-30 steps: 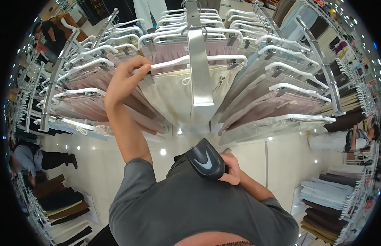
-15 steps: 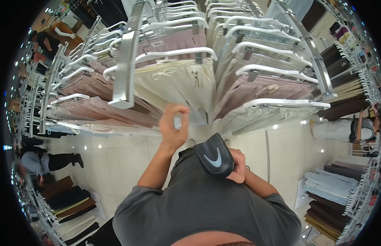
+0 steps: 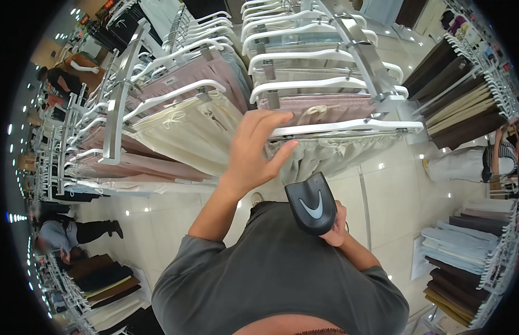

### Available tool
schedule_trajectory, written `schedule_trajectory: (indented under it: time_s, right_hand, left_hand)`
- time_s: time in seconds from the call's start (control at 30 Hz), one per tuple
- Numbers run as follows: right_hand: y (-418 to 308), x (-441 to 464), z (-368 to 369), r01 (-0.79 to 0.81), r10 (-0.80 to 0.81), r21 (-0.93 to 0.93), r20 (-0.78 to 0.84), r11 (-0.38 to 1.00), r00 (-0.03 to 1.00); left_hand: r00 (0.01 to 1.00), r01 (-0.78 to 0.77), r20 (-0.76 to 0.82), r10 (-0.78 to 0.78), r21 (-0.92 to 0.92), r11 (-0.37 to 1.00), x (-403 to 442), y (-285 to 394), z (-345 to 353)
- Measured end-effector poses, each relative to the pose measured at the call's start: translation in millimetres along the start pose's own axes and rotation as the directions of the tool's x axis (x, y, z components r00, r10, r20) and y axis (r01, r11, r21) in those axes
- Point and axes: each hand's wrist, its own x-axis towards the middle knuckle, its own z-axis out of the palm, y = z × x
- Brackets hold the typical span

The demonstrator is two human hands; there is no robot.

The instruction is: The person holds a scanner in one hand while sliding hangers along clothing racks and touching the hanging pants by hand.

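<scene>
My left hand [image 3: 256, 148] is at the left end of a white hanger [image 3: 348, 128], thumb and fingers apart, one above and one below the hanger's end. Pale grey-green drawstring trousers [image 3: 332, 153] hang from that hanger. Behind them are pink trousers [image 3: 326, 107] with a cream drawstring. Cream trousers [image 3: 187, 125] hang to the left of my left hand. My right hand [image 3: 338, 224] is wrapped round a dark handheld device [image 3: 312, 204] with a grey curved mark, held in front of my waist; its fingers are partly hidden.
Metal rack arms stand at left [image 3: 117, 123] and right [image 3: 368, 64], with many hangers between. Folded clothes lie in stacks at lower left [image 3: 103, 279] and lower right [image 3: 460, 245]. One person [image 3: 64, 231] is at the left, another [image 3: 466, 164] at the right.
My left hand has left the cream trousers' hanger and moved right to the grey-green trousers' hanger, its fingers spreading. The view has shifted right. My right hand still holds the device.
</scene>
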Motion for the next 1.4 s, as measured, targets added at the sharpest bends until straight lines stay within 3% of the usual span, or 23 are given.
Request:
schedule_trajectory:
  time_s: [0.13,0.23,0.53,0.6,0.93,1.4]
  right_hand:
    - [-0.5,-3.7,-27.4,0.038,-0.04,0.048,0.028,0.998,0.999]
    - [-1.6,-7.8,-43.4,0.036,-0.041,0.073,0.056,0.997,0.998]
    - [-8.8,-11.2,-61.2,-0.036,0.021,0.101,0.149,0.994,0.989]
    - [-5.9,-11.6,-62.7,-0.065,0.05,0.093,0.157,0.994,0.986]
    - [3.8,-4.1,-71.4,-0.027,0.008,0.111,0.172,0.993,0.985]
    - [-2.6,-0.7,-74.6,-0.062,0.047,0.08,0.177,0.995,0.983]
  left_hand:
    - [0.999,0.032,0.015,-0.034,0.088,0.996,0.8,5.7,15.6]
    - [0.989,0.119,-0.09,-0.116,0.026,0.993,1.4,15.6,23.7]
    - [0.994,0.057,-0.108,-0.034,0.223,0.973,7.2,17.6,40.6]
    - [0.982,0.026,-0.185,0.027,0.28,0.96,9.8,10.8,45.5]
    - [0.975,0.041,-0.222,0.031,0.315,0.948,20.9,1.0,47.7]
    - [0.966,0.177,-0.209,-0.151,0.113,0.978,12.0,11.0,46.4]
